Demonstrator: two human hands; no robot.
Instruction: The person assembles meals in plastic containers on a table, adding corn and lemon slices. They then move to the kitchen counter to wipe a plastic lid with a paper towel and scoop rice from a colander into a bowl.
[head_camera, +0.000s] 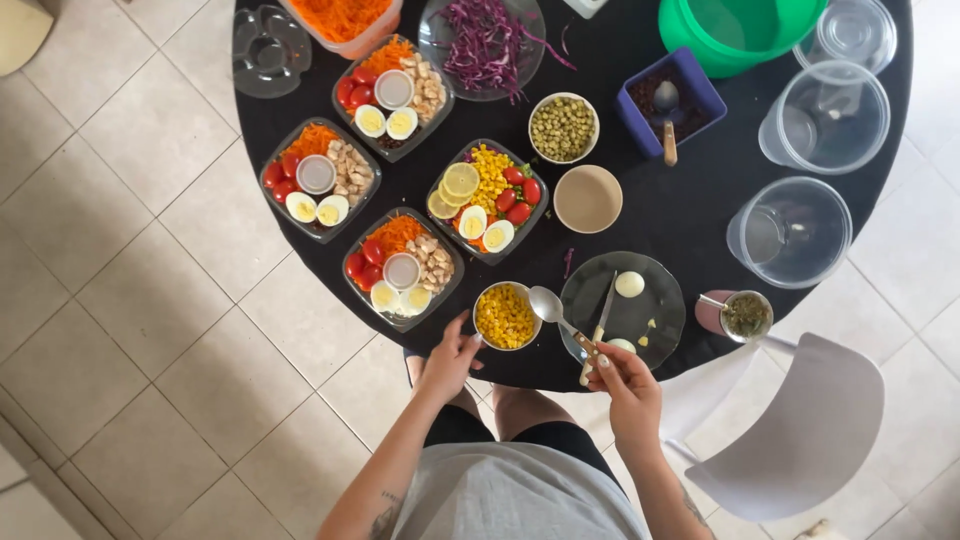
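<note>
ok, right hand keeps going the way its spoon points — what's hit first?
The right hand holds a spoon aimed up-left. Its bowl is already at the rim of the corn bowl, which the left hand steadies, so that bowl comes first. Height above the rim is hard to judge.

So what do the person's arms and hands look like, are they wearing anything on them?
Both arms are bare, with no sleeves reaching them, and neither the left hand nor the right hand wears a glove. The right hand's nails look painted a light colour. Each forearm has a small dark tattoo near the elbow. The top is light grey with short sleeves.
</note>
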